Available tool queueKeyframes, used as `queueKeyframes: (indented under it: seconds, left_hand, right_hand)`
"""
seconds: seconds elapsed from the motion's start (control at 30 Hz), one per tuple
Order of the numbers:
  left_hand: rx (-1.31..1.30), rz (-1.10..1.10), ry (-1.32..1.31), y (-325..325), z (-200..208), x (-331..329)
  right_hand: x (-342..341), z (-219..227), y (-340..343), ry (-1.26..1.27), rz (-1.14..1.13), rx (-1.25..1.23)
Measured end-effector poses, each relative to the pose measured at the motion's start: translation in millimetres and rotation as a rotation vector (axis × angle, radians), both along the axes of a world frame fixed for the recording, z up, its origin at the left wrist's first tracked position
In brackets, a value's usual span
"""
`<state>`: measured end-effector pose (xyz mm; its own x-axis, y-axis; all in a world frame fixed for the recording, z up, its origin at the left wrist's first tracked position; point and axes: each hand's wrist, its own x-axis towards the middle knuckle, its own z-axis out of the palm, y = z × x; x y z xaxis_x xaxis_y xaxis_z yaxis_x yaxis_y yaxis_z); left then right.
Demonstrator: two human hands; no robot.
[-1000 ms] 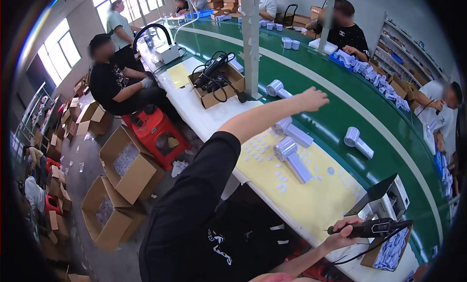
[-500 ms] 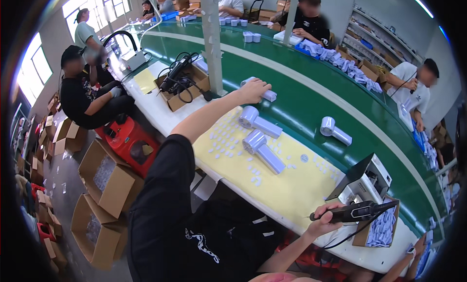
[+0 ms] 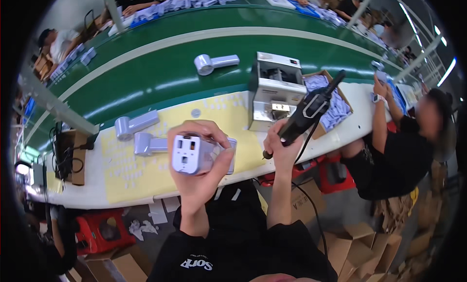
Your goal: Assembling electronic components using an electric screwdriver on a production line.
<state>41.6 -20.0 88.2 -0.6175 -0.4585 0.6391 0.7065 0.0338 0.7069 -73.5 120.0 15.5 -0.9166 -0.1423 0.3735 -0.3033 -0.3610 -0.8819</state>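
My left hand (image 3: 199,172) is raised in front of me and grips a pale grey handheld device (image 3: 197,154), its flat end with small openings turned toward me. My right hand (image 3: 279,146) holds a black corded power tool (image 3: 309,109) that points up and to the right, its cable hanging down past my forearm. Both hands hover over a yellow mat (image 3: 146,160) on the white bench. Two more grey devices (image 3: 141,133) lie on that mat to the left of my left hand.
A grey box-shaped machine (image 3: 275,90) and a cardboard box of white packets (image 3: 335,104) stand beyond my right hand. Another grey device (image 3: 214,63) rides on the green conveyor belt (image 3: 160,73). A person in black sits at right; cardboard boxes and red stools sit below the bench.
My left arm, earlier stretched out toward the devices on the bench, has come back holding one up close. The view has swung right, and the black tool now stands more upright.
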Motion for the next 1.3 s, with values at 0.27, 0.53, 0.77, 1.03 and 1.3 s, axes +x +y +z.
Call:
queueKeyframes:
  seconds: [0.27, 0.53, 0.77, 1.03, 1.3]
  left_hand:
    - [-0.392, -0.049, -0.255, 11.7, -43.7, -28.8]
    - [0.029, -0.281, -0.38, 28.3, -61.4, -39.3]
    - [-0.17, -0.308, -0.414, 31.9, -68.6, -47.2]
    - [-0.053, -0.402, -0.355, 32.6, -75.7, -40.7]
    - [-0.184, -0.383, -0.356, 25.6, -79.0, -41.7]
  right_hand:
    - [-70.9, 33.7, 134.4, 0.009, -0.579, 0.486]
    - [-113.6, 42.3, 186.1, 0.219, -0.758, 1.106]
    - [-135.8, 29.8, 198.4, 0.288, -0.711, 1.321]
    - [-124.2, 48.2, 158.2, 0.291, -0.766, 1.05]
    - [-4.1, 72.7, 69.3, -0.042, 0.197, 0.475]
